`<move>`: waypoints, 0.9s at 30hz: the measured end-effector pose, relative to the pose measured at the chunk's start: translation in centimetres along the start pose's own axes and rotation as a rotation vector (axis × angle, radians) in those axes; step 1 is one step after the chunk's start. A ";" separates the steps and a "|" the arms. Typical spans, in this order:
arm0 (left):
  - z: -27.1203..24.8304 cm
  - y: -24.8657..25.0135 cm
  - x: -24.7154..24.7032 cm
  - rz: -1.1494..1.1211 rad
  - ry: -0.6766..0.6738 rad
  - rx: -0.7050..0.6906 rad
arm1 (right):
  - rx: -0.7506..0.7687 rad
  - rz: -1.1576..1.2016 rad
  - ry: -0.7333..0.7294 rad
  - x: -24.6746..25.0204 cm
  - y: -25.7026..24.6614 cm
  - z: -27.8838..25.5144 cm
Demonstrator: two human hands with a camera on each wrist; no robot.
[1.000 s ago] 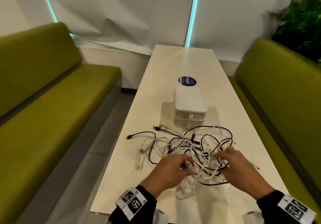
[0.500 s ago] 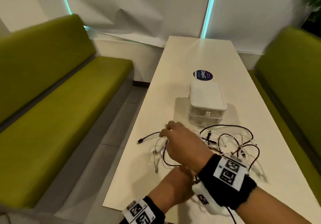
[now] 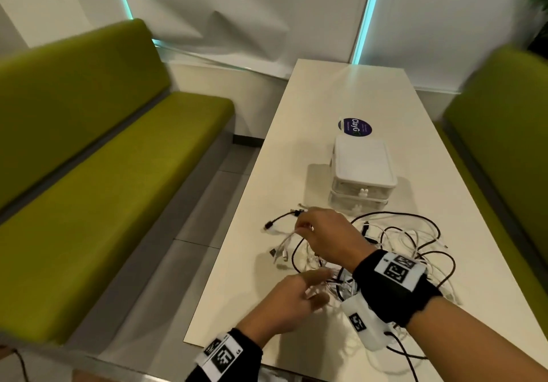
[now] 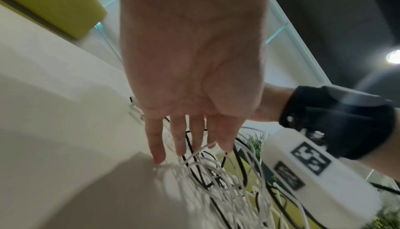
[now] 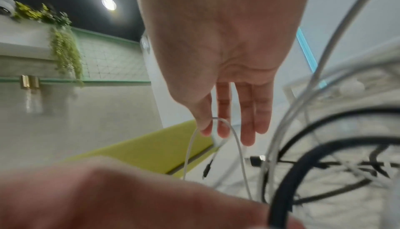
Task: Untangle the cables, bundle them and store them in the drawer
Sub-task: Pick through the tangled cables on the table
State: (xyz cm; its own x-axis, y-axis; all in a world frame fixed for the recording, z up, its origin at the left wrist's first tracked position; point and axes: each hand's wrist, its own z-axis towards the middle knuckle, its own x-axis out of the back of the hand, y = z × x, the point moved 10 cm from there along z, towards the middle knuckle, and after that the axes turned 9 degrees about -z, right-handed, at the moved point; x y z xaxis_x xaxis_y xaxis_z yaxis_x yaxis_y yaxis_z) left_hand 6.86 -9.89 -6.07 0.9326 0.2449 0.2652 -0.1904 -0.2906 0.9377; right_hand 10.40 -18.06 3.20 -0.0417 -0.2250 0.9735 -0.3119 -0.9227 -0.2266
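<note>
Right hand [image 3: 326,235] pinches thin white cable [image 5: 234,140] at tangle's [image 3: 394,251] 9 o'clock; left hand [image 3: 292,301], fingers straight, pins the heap. Draw slowly, easing loops free.

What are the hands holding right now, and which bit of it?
The right hand pinches a thin white cable between thumb and forefinger, at a bend near one end. The left hand holds nothing; its straight fingers reach toward the tangled cables.
</note>
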 end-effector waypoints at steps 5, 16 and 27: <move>-0.2 -0.1 1.5 -0.142 0.104 0.028 | 0.006 0.186 0.176 3.4 -0.3 -3.8; -3.8 2.6 4.7 -0.572 0.192 -0.124 | 0.196 0.288 0.266 1.0 -2.8 -10.0; -3.1 6.2 4.7 -1.179 0.272 -0.213 | 0.151 0.327 0.280 0.7 -0.4 -9.2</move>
State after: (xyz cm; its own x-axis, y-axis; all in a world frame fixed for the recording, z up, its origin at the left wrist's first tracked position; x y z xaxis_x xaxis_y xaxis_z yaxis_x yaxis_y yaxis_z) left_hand 9.17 -7.70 1.68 0.4783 0.4477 -0.7555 0.6561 0.3896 0.6463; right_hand 1.80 -14.99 4.25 -0.3768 -0.4375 0.8165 -0.0985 -0.8575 -0.5050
